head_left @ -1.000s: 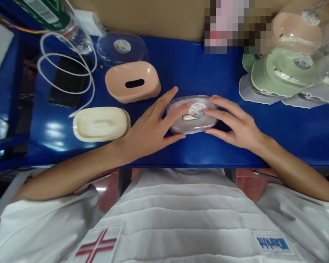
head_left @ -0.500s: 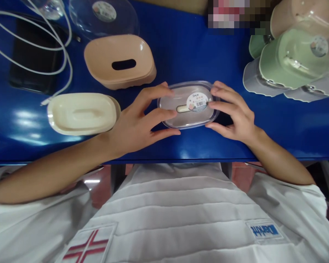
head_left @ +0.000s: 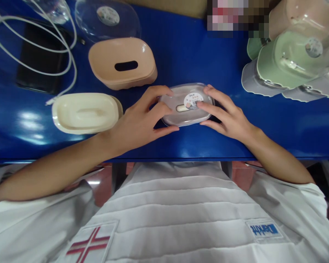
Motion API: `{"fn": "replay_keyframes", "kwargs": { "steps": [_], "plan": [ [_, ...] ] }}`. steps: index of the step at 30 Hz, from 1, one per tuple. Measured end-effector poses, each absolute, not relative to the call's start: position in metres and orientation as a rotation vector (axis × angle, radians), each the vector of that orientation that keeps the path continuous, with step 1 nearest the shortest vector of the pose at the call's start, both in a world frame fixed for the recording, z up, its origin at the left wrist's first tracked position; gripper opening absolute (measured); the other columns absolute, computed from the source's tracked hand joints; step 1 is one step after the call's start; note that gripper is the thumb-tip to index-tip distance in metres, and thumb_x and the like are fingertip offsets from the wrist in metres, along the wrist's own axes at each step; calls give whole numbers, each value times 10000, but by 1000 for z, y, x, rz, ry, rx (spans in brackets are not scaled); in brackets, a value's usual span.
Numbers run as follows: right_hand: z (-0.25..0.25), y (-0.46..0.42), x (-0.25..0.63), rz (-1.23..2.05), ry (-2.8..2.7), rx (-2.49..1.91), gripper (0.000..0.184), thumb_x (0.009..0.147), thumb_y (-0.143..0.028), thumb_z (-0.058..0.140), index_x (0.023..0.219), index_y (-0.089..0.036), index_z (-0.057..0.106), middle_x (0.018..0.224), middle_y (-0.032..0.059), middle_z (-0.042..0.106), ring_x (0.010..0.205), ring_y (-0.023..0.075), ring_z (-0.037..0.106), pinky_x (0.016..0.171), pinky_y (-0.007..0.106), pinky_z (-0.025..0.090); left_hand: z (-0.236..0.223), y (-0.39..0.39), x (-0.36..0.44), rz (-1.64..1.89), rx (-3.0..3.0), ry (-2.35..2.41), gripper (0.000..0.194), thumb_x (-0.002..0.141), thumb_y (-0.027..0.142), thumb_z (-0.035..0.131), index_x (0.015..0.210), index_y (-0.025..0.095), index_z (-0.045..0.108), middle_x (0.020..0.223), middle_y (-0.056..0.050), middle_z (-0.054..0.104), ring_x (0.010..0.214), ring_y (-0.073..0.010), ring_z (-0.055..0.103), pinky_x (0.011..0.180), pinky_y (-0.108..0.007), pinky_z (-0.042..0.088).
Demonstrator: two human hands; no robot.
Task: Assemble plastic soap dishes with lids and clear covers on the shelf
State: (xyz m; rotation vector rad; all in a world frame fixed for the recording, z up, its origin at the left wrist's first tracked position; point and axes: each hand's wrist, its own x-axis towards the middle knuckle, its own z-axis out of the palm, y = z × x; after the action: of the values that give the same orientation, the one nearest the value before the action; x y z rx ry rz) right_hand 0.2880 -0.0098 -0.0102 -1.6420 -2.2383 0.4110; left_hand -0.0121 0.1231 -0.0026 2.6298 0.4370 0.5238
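Note:
A small oval soap box with a clear lid and a round sticker (head_left: 185, 106) rests on the blue table (head_left: 181, 54) in front of me. My left hand (head_left: 141, 122) curls round its left end, thumb at the near edge and fingers over the far edge. My right hand (head_left: 226, 117) grips its right end, fingertips lying on the lid. A cream tray (head_left: 84, 112) lies left of my left hand. A pink tray with a slot (head_left: 123, 67) sits behind it, and a loose clear lid (head_left: 106, 20) lies further back.
A stack of green, grey and pink soap boxes with clear lids (head_left: 290, 62) fills the far right. A black phone (head_left: 40, 60) under a looped white cable (head_left: 38, 51) lies at the far left. The table's near edge runs just above my lap.
Both hands went from lying flat over the box to curling round its ends. The lid now sits lower on the box. The view has shifted closer to the table.

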Motion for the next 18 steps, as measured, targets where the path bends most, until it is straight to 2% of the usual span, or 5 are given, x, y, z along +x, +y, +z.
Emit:
{"fn": "replay_keyframes", "kwargs": {
  "steps": [7, 12, 16, 18],
  "plan": [
    [-8, -10, 282, 345, -2210, -1595, 629, 1037, -496, 674, 1628, -414, 475, 1699, 66, 447, 1610, 419, 395, 1241, 732, 453, -8, 131, -8, 382, 2589, 498, 396, 1003, 515, 713, 1271, 259, 573, 1604, -132, 499, 1540, -401, 500, 1164, -625, 552],
    [-8, -9, 281, 241, -2197, -1656, 600, 1068, -518, 595, 1640, -387, 473, 1675, 74, 488, 1577, 392, 453, 1229, 659, 505, -9, 136, -6, 415, 2609, 482, 449, 1013, 497, 698, 1359, 256, 544, 1630, -149, 479, 1526, -384, 513, 1156, -594, 556],
    [-5, -8, 283, 95, -2212, -1641, 588, 1080, -519, 572, 1637, -358, 474, 1695, 96, 477, 1529, 387, 517, 1188, 591, 545, 4, 139, -8, 477, 2740, 463, 465, 1057, 467, 637, 1449, 245, 520, 1670, -164, 453, 1577, -371, 443, 1264, -631, 423],
    [-2, -3, 286, 19, -2213, -1671, 589, 1087, -514, 555, 1644, -347, 460, 1704, 111, 472, 1515, 400, 527, 1180, 606, 530, 10, 143, -11, 542, 2818, 574, 470, 1063, 432, 623, 1489, 265, 514, 1667, -154, 466, 1589, -379, 417, 1305, -676, 324]
  ]
}}
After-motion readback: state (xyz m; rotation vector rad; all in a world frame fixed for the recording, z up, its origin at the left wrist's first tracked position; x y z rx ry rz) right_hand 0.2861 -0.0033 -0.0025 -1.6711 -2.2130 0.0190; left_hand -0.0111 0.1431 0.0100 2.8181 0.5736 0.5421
